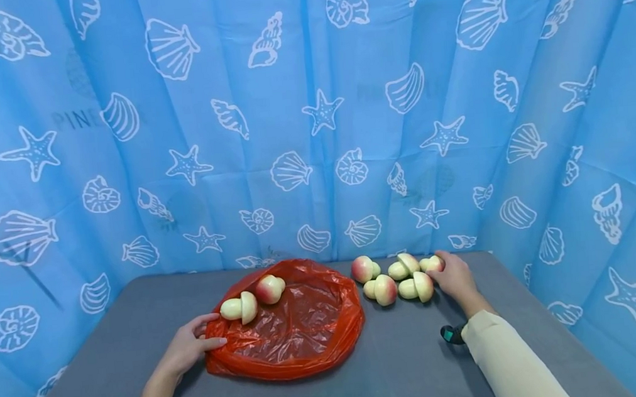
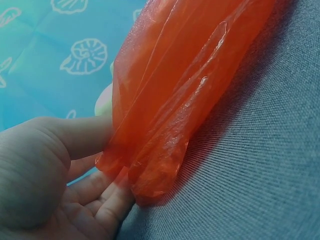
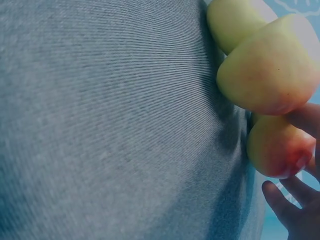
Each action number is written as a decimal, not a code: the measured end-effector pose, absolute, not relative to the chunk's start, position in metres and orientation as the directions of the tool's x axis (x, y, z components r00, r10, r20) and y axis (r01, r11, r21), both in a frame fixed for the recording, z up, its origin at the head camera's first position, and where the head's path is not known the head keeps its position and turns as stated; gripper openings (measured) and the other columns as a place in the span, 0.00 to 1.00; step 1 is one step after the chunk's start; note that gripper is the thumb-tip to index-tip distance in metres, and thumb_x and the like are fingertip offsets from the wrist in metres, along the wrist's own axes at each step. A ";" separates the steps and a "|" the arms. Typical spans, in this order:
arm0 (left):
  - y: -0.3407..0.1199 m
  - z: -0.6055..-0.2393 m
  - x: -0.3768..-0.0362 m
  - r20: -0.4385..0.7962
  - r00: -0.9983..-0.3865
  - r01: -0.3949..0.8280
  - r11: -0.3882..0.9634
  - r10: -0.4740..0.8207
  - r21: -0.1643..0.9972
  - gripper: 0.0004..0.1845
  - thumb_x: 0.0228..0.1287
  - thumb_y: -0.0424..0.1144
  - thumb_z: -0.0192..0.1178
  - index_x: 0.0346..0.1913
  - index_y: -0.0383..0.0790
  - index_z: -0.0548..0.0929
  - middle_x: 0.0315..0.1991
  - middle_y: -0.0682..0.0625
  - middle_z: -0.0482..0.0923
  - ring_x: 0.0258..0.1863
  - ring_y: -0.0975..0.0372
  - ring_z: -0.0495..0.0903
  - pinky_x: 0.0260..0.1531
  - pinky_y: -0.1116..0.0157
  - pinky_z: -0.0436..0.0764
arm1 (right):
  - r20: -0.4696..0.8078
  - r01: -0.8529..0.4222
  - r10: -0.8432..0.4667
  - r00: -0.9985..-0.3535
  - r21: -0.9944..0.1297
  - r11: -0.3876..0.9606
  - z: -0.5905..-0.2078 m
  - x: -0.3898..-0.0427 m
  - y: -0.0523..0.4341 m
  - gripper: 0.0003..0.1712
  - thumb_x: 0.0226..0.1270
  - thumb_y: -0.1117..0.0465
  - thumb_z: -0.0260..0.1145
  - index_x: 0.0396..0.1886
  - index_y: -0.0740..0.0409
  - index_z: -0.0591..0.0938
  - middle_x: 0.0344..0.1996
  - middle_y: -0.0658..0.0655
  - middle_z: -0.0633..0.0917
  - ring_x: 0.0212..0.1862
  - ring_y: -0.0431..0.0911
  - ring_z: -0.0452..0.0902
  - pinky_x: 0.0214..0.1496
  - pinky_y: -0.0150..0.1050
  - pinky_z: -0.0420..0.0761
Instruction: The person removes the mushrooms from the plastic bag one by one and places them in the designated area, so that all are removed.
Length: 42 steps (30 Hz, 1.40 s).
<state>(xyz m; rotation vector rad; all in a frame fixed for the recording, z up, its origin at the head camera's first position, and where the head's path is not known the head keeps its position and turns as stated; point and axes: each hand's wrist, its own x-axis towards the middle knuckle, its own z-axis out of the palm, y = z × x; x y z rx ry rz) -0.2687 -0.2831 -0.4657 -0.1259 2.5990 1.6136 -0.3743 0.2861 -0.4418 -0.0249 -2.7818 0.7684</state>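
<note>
Cream sleeve (image 1: 516, 361) nearest, right of the red bag (image 1: 287, 370); the right grip (image 1: 457, 276), part-closed, has thumb and fingers round the rightmost mushroom-shaped piece (image 1: 431, 263), right of that bag. Left grip (image 1: 186, 347) pinches the bag's left rim. Best steady that rim and avoid nudging neighbouring pieces (image 1: 425, 285).

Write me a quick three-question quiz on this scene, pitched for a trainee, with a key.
1. How many mushroom-shaped pieces lie on the table to the right of the bag?
2. True or false: the bag is blue.
3. The right hand is at: A, the bag; B, the rightmost piece; C, the curtain.

Key: 1, five; 2, false, it is red, and the left hand grips it; 3, B.
</note>
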 end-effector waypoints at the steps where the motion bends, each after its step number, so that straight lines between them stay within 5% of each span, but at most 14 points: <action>1: -0.283 -0.465 -0.269 -0.110 -0.994 -0.110 0.443 -0.027 0.890 0.39 0.55 0.44 0.72 0.67 0.33 0.68 0.58 0.31 0.73 0.47 0.51 0.77 0.42 0.55 0.80 | 0.237 -0.052 0.080 -0.968 -0.507 0.860 -0.442 -0.374 0.286 0.33 0.65 0.61 0.66 0.66 0.71 0.68 0.61 0.76 0.70 0.61 0.70 0.64 0.60 0.62 0.66; 31: -0.284 -0.463 -0.267 -0.101 -0.995 -0.097 0.471 -0.016 0.877 0.38 0.57 0.45 0.70 0.67 0.33 0.68 0.60 0.28 0.70 0.52 0.46 0.75 0.47 0.49 0.79 | 0.306 -0.141 0.048 -0.951 -0.567 0.812 -0.407 -0.357 0.277 0.33 0.69 0.57 0.63 0.68 0.67 0.67 0.66 0.75 0.65 0.67 0.70 0.56 0.62 0.65 0.62; 42: -0.284 -0.465 -0.268 -0.112 -0.994 -0.107 0.466 -0.016 0.878 0.39 0.57 0.45 0.70 0.68 0.33 0.67 0.61 0.28 0.68 0.53 0.44 0.74 0.49 0.47 0.77 | 0.502 -0.296 0.031 -0.864 -0.558 0.775 -0.396 -0.334 0.245 0.24 0.68 0.59 0.66 0.60 0.66 0.76 0.55 0.70 0.78 0.57 0.64 0.72 0.54 0.60 0.72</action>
